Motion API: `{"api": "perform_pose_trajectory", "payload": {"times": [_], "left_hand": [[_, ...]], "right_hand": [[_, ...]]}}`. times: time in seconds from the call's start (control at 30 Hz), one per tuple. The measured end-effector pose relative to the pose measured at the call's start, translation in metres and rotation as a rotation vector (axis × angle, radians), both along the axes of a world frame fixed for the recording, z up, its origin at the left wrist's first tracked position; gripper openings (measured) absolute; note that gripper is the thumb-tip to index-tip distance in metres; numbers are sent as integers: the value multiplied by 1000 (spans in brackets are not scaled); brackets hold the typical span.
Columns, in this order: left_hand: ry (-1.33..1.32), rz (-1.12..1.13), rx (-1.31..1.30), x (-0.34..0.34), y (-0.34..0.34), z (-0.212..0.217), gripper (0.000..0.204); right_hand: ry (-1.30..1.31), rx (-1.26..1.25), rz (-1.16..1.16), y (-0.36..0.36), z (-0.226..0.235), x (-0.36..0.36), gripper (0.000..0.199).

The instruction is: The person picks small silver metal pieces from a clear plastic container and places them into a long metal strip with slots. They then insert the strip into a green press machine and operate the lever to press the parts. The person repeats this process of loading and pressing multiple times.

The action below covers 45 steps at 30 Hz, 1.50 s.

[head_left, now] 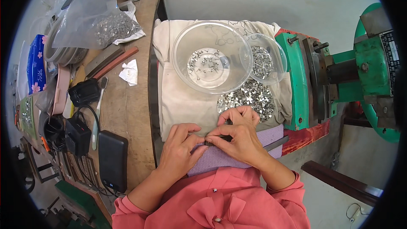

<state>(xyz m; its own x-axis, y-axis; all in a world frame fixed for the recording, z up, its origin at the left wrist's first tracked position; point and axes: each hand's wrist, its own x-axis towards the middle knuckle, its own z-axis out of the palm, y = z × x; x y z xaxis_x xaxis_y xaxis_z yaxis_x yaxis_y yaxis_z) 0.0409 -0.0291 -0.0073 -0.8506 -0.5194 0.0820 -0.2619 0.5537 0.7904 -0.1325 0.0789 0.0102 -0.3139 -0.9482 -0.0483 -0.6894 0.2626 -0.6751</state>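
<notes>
My left hand and my right hand meet over a purple checked cloth, thumbs and fingertips pinched together. Between the fingertips is something small and dark, too hidden to name. Just beyond the right hand lies a loose pile of small shiny metal pieces on a pale cloth. Behind the pile stands a large clear plastic bowl with small metal parts scattered on its bottom. A smaller clear bowl, touching it on the right, holds many thin metal parts.
A green machine with a dark spindle stands close on the right. A grey metal bar lies on the purple cloth. The wooden table at left carries a black power bank, a toothbrush and a plastic bag of metal pieces.
</notes>
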Motion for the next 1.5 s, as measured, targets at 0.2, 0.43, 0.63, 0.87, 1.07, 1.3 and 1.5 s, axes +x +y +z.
{"api": "perform_pose_trajectory", "payload": {"times": [0.2, 0.43, 0.63, 0.87, 1.07, 1.3, 1.5], "left_hand": [[7, -2, -3, -1, -1, -1, 25], [5, -3, -2, 0, -1, -1, 25], [-1, 7, 12, 0, 0, -2, 25], [-7, 5, -5, -1, -1, 1, 25], [-6, 9, -9, -1, -1, 1, 25], [-13, 4, 1, -1, -2, 1, 25], [-14, -4, -2, -1, -2, 1, 25]], "right_hand": [[-18, 11, 6, 1, -2, -2, 14], [0, 16, 3, -1, -1, 0, 14], [7, 1, 10, 0, -1, -3, 16], [18, 4, 13, 0, -1, -4, 15], [13, 19, 29, 2, 3, -7, 16], [83, 5, 16, 8, 1, -12, 18], [62, 4, 27, 6, 0, -11, 17]]}}
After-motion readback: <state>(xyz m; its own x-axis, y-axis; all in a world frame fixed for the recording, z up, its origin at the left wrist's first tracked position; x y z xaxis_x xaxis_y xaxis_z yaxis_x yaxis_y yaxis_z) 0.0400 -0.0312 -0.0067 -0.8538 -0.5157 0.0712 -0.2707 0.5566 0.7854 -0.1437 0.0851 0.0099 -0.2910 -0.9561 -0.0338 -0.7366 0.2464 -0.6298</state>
